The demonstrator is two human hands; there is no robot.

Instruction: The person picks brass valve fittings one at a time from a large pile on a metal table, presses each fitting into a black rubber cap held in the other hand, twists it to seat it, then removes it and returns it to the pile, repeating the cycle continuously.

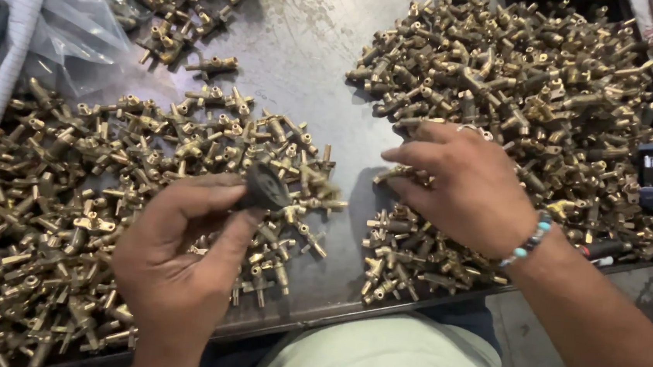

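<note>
My left hand (181, 250) pinches a small dark round tool (265, 188) between thumb and fingers, above the left pile of brass fittings (54, 185). My right hand (466, 183), with a beaded bracelet at the wrist, reaches palm down into the edge of the large right pile of brass fittings (536, 91). Its fingertips close on one brass fitting (391, 173). A smaller heap of fittings (406, 252) lies under the right hand near the table's front edge.
The grey metal table (314, 43) shows bare between the piles. Crumpled clear plastic bags (75, 16) and a white cloth lie at the back left. A blue and black tool (651, 174) rests on the right pile. My lap sits below the front edge (316, 318).
</note>
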